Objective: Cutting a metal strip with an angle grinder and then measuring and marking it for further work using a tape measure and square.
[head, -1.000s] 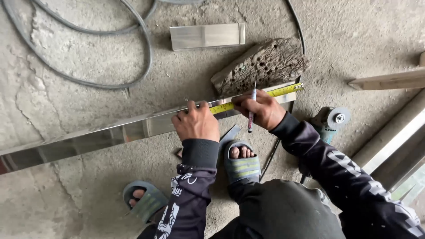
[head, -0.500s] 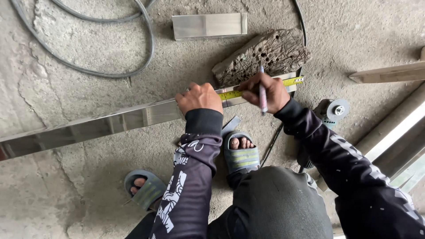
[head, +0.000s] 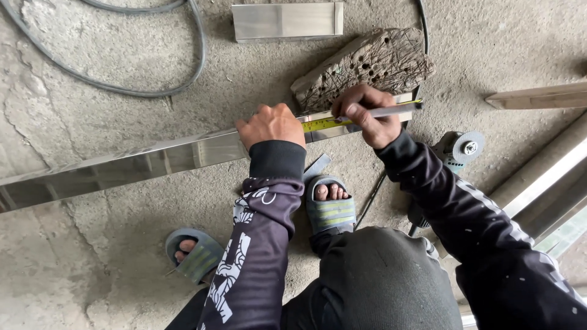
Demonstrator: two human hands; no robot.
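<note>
While the left hand (head: 271,124) presses the yellow tape measure (head: 325,124) flat on the long shiny metal bar (head: 153,160) lying across the concrete floor (head: 92,61), the right hand (head: 367,116) grips a grey marker pen (head: 391,111); keep the tape pinned. Its tip is probably hidden.

Rough cracked concrete floor (head: 92,91), grey hose (head: 147,91) looping across, flat daylight.
</note>
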